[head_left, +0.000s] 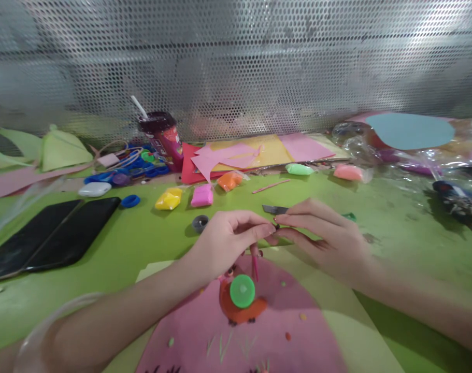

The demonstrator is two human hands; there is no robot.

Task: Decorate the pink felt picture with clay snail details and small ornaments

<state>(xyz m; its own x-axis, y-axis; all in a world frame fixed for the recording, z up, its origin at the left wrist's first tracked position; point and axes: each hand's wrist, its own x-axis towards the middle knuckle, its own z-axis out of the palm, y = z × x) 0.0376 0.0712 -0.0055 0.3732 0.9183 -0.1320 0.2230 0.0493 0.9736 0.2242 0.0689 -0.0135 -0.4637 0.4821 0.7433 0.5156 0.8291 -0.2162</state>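
Note:
My left hand (pixel 224 243) and my right hand (pixel 329 235) meet over the top edge of the paper picture. Fingertips of both pinch a small black piece (pixel 276 227) that looks like modelling clay. A thin pink stick (pixel 255 268) points down from beneath my left fingers; whether they grip it is hidden. Below lies a pink paper shape (pixel 298 342) on a pale yellow sheet (pixel 366 331). On it sit an orange clay figure (pixel 226 305) with a round green lid-like disc (pixel 242 291). A cutter blade (pixel 273 209) shows just behind my right fingers.
Yellow (pixel 169 199), pink (pixel 202 195) and orange (pixel 230 180) clay packs lie behind my hands, near a grey cap (pixel 200 223). A black phone case (pixel 53 233) is at left. A drink cup (pixel 165 140) with a straw stands by the perforated metal panel (pixel 236 67).

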